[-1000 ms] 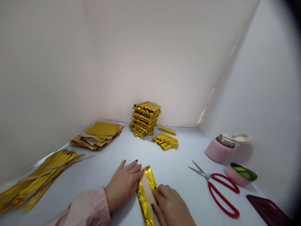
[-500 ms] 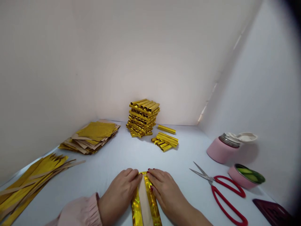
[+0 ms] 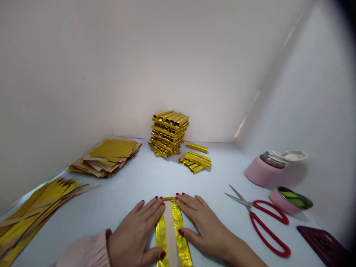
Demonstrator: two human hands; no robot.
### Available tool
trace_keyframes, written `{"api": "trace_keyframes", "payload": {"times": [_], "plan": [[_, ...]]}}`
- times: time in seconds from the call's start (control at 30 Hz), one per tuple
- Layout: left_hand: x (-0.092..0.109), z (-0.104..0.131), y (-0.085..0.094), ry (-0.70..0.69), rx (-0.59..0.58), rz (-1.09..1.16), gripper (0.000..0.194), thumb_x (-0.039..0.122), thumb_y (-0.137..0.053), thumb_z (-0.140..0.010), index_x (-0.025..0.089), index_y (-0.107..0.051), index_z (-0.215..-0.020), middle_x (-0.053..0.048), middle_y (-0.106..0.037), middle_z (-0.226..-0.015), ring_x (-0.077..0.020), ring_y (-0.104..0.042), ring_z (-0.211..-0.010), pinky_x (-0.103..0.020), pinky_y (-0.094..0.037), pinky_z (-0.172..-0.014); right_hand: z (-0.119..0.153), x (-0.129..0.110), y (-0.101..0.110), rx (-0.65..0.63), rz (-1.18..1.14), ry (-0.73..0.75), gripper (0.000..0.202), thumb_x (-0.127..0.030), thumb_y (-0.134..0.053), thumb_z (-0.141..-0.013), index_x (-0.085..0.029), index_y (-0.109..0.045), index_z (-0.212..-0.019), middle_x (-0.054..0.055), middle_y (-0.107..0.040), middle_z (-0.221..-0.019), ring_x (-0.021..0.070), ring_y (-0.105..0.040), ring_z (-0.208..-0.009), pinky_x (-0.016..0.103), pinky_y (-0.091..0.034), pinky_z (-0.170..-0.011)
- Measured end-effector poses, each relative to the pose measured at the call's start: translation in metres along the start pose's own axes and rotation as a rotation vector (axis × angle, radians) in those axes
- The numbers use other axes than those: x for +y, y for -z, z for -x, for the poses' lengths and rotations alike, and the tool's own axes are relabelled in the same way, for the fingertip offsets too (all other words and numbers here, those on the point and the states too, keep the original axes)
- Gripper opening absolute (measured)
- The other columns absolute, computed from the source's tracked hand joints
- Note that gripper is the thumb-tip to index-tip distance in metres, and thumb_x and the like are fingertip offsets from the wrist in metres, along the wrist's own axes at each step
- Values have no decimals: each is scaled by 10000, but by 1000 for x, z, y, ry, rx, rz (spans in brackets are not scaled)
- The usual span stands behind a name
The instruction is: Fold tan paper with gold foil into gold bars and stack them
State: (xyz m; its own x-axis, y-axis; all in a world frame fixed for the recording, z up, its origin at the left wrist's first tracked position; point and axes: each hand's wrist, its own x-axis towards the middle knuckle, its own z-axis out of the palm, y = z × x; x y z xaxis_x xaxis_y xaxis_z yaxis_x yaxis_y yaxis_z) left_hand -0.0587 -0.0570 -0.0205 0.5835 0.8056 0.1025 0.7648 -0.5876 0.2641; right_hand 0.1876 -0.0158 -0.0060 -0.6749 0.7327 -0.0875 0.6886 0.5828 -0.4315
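Observation:
A strip of gold foil paper (image 3: pixel 171 233) lies lengthwise before me, its long sides folded in over a beige middle band. Its far end has a narrow gold fold across it. My left hand (image 3: pixel 137 230) rests flat on the left edge, fingertips at the far fold and thumb lower down on the paper. My right hand (image 3: pixel 204 226) lies along the right edge, fingers stretched towards the same fold, thumb on the gold border. Both hands are open, fingers extended. Red-handled scissors (image 3: pixel 250 205) lie spread to the right of my right hand.
A stack of folded gold paper sticks (image 3: pixel 168 133) stands at the back, with several loose gold sticks (image 3: pixel 196 161) beside it. Gold sheets (image 3: pixel 111 152) and cut gold strips (image 3: pixel 36 207) lie left. On the right are a pink jar (image 3: pixel 261 170), a pink bowl (image 3: pixel 289 200) and a dark red flat object (image 3: pixel 322 243).
My fingers have spread and flattened along the paper, and my left thumb has moved down onto it. The narrow fold at the far end shows more plainly. The view has tilted slightly.

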Motion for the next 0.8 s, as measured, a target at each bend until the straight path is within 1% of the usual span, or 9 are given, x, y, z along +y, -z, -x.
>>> {"api": "trace_keyframes", "payload": {"times": [0.1, 0.2, 0.33, 0.47, 0.53, 0.6, 0.7, 0.8], "plan": [[1, -2, 9, 5, -102, 29, 938, 753, -436, -758, 140, -253, -1444, -155, -270, -1481, -327, -258, -1349, -535, -223, -1077, 1, 0, 2, -47, -23, 5, 836, -604, -558, -788, -235, -214, -1456, 61, -213, -1519, 256, -174, -1386, 501, -71, -1120], [0, -2, 13, -13, -199, 61, 1051, 794, -464, -696, 106, -216, -1451, -194, -211, -1489, -352, -199, -1361, -567, -187, -1075, 1, -1, 4, -107, -40, 6, 989, -671, -602, -702, -218, -164, -1464, 76, -144, -1531, 268, -120, -1396, 505, -12, -1119], [-3, -4, 13, -13, -214, 73, 1098, 791, -514, -656, 124, -177, -1461, -202, -162, -1497, -356, -159, -1368, -571, -156, -1078, 1, -5, 8, -157, -44, -2, 1084, -692, -634, -643, -193, -136, -1466, 87, -100, -1536, 272, -75, -1401, 506, 28, -1116], [-10, -17, 20, -26, -251, 75, 1103, 762, -557, -646, 127, -170, -1461, -196, -168, -1497, -344, -166, -1370, -578, -142, -1075, -5, -5, 11, -157, -32, -22, 1071, -674, -633, -654, -171, -146, -1464, 100, -110, -1533, 272, -79, -1401, 515, 21, -1113], [-15, -24, 25, -38, -288, 81, 1102, 752, -568, -646, 117, -177, -1457, -196, -164, -1498, -336, -161, -1373, -582, -138, -1071, -9, -3, 13, -144, -19, -35, 1070, -665, -637, -655, -159, -150, -1463, 106, -118, -1532, 272, -83, -1400, 522, 13, -1112], [-20, -28, 28, -39, -293, 95, 1098, 755, -570, -644, 120, -190, -1455, -196, -154, -1499, -333, -153, -1375, -575, -141, -1073, -12, -1, 13, -119, -13, -47, 1083, -669, -646, -644, -156, -157, -1462, 109, -121, -1532, 276, -80, -1400, 525, 0, -1112], [-24, -27, 26, -46, -254, 115, 1063, 755, -563, -659, 161, -193, -1459, -176, -137, -1507, -343, -130, -1376, -581, -141, -1071, -11, 0, 11, -68, -27, -48, 1071, -670, -650, -646, -186, -159, -1465, 97, -119, -1535, 280, -79, -1400, 523, -28, -1113], [-24, -23, 22, -58, -240, 107, 1028, 751, -546, -684, 175, -197, -1459, -158, -150, -1509, -350, -114, -1376, -599, -134, -1064, -6, -2, 9, -40, -48, -23, 958, -643, -629, -697, -232, -213, -1456, 76, -173, -1528, 287, -95, -1397, 534, -20, -1108]]}}
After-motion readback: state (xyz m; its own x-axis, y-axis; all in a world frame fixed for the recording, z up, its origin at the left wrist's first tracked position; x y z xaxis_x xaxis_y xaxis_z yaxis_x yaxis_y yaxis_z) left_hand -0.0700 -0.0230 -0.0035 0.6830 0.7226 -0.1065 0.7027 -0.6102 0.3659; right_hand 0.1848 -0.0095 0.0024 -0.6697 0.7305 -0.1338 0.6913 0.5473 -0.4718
